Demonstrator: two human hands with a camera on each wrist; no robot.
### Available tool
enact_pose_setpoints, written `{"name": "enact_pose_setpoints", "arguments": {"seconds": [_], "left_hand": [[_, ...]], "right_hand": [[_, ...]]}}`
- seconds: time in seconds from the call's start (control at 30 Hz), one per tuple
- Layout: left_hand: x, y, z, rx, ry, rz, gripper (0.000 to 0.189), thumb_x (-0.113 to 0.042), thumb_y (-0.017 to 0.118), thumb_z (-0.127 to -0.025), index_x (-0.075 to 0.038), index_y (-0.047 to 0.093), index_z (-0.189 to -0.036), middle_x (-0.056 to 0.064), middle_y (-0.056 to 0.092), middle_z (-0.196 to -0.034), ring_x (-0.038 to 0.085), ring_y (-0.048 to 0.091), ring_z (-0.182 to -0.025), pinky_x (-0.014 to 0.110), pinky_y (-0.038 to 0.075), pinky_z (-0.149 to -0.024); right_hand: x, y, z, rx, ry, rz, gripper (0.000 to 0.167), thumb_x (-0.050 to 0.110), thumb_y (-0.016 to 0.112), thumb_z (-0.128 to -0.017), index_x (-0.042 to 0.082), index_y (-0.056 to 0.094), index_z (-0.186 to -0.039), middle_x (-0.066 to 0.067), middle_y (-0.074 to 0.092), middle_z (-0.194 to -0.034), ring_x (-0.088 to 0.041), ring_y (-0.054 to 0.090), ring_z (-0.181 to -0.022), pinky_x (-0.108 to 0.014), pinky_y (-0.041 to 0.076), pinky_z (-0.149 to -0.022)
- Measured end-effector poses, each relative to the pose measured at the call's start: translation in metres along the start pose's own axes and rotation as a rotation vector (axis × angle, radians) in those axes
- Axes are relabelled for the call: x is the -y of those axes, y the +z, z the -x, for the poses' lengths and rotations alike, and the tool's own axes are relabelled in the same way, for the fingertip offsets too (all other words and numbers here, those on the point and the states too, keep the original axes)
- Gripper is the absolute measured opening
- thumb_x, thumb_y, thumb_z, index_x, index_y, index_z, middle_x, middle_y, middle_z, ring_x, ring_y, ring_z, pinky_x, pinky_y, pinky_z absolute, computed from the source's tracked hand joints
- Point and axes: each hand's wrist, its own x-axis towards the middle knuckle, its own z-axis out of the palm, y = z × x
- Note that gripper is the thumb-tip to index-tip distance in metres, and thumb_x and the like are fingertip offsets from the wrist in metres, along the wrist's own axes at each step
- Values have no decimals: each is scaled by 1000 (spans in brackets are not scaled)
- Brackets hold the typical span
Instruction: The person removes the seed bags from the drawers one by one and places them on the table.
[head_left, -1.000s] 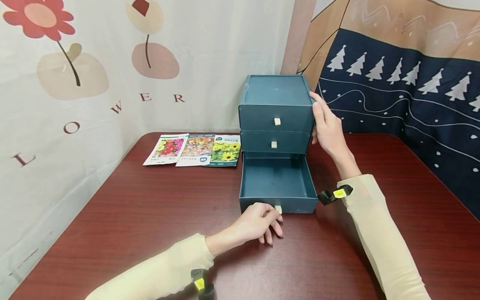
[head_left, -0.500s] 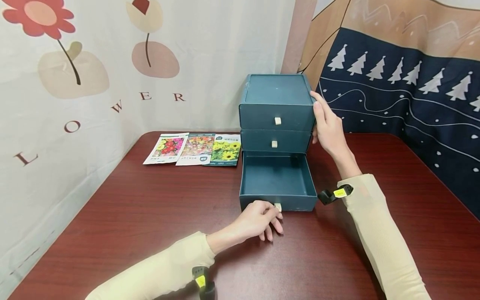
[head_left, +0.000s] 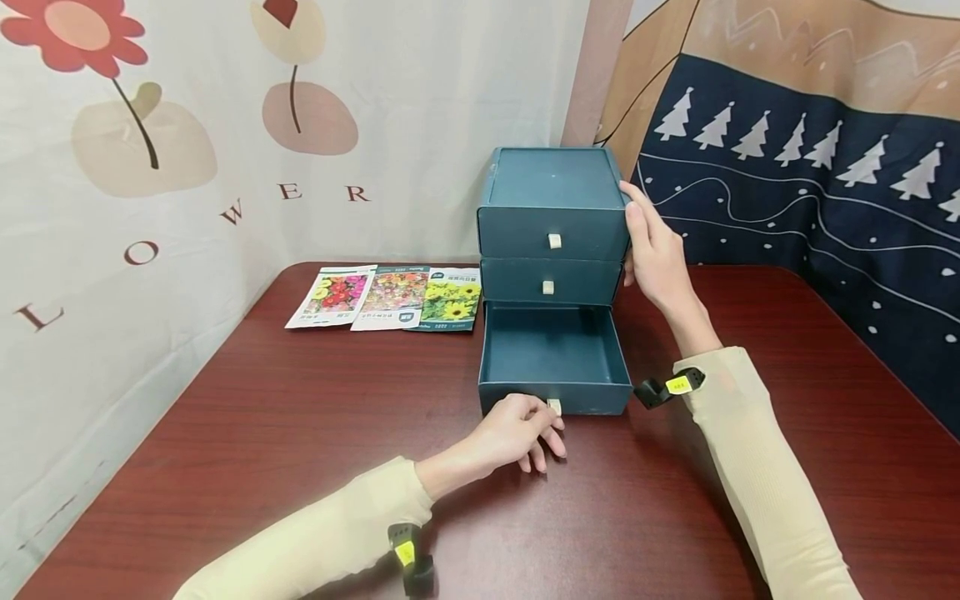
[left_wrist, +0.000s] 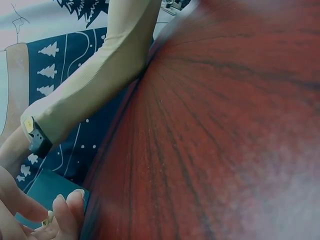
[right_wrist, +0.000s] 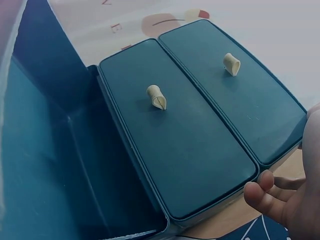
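Note:
A dark teal desktop drawer cabinet (head_left: 558,179) stands on the table with its bottom drawer (head_left: 555,346) pulled out; nothing lies inside it. My left hand (head_left: 521,429) pinches the pale pull tab (head_left: 555,407) on that drawer's front; in the left wrist view the tab (left_wrist: 47,219) shows between thumb and fingers. The middle drawer (right_wrist: 175,135) and the top drawer (right_wrist: 240,90) are closed, each with a pale loop tab. My right hand (head_left: 660,250) rests against the cabinet's upper right side, fingertips (right_wrist: 255,194) at its edge in the right wrist view.
Three flower seed packets (head_left: 382,298) lie overlapping on the dark red wooden table (head_left: 337,392), left of the cabinet. A white flower-print curtain (head_left: 420,125) hangs behind, and a navy cloth with white trees (head_left: 810,200) hangs at the right.
The bottom drawer has slid slightly inward, and my left hand has moved forward with it. My right hand stays at the cabinet's side.

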Motion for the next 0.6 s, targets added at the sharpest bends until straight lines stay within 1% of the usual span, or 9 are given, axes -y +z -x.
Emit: {"name": "enact_pose_setpoints", "arguments": {"seconds": [0.17, 0.4, 0.5, 0.6], "left_hand": [[-1, -1, -3, -2, -13, 21, 24, -11, 47, -106, 6, 64, -103, 15, 74, -82, 12, 60, -49, 21, 45, -44], [-2, -2, -8, -15, -20, 15, 24, -10, 47, -106, 6, 64, -102, 14, 74, -81, 12, 60, -48, 21, 45, -45], [-2, -3, -10, -24, -23, 11, 24, -10, 47, -105, 6, 64, -102, 13, 74, -80, 12, 60, -48, 20, 45, -45], [-1, -3, -12, -31, -26, 16, 23, -9, 47, -105, 7, 64, -102, 14, 74, -81, 12, 60, -48, 20, 45, -45]], "right_hand": [[-1, 0, 0, -2, -2, 1, 50, 48, 33, -109, 31, 42, -154, -19, 52, -65, -21, 50, -44, -27, 47, -47], [-2, 1, 0, -2, 1, 7, 51, 50, 33, -108, 31, 41, -155, -13, 51, -62, -23, 50, -45, -31, 48, -49], [-1, 1, 0, 0, 10, 8, 51, 51, 32, -108, 32, 41, -155, -15, 51, -63, -23, 50, -45, -34, 48, -50], [-1, 1, 0, 2, 13, 6, 51, 51, 32, -108, 32, 40, -155, -21, 52, -66, -23, 50, -45, -33, 48, -50]]}}
